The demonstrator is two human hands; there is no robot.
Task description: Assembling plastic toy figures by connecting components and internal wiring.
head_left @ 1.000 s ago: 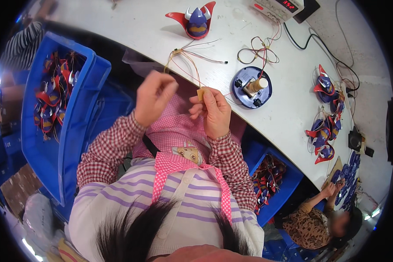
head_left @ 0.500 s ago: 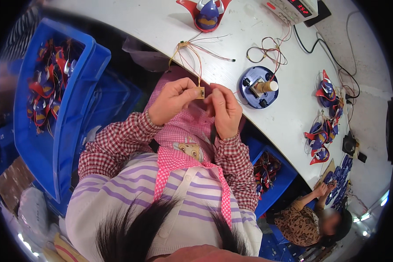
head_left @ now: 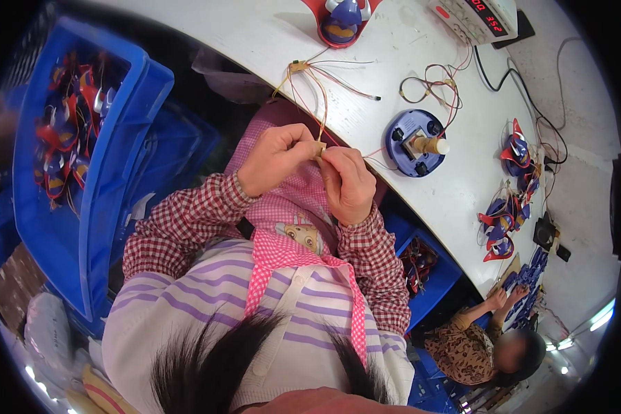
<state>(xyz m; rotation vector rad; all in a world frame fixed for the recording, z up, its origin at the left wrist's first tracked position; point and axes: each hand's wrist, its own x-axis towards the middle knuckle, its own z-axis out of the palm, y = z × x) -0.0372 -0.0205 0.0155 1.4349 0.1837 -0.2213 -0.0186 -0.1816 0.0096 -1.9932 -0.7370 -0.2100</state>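
Observation:
My left hand (head_left: 277, 159) pinches a small tan circuit board (head_left: 321, 147) between thumb and fingers, over my lap by the table edge. My right hand (head_left: 350, 181) is closed, its fingertips pressed against the board's edge; whatever they hold is hidden. Yellow and red wires (head_left: 322, 114) rise from the board to a second small board (head_left: 299, 67) on the table. More wires lead from there toward a purple horned figure (head_left: 341, 24) with red wings. A thin red wire (head_left: 374, 152) passes between my right hand and a round purple base (head_left: 415, 143) carrying a tan cylinder (head_left: 432, 145).
A power supply (head_left: 476, 17) with a lit red display stands at the table's far side. Several horned figures (head_left: 515, 153) lie at the right. At left, a blue bin (head_left: 110, 172) holds more; another blue bin (head_left: 438, 279) sits under the table. A co-worker (head_left: 472, 348) works lower right.
My right hand has moved left and up, from beside the circuit board to touching its edge. My left hand keeps its pinch. The whole view has shifted slightly.

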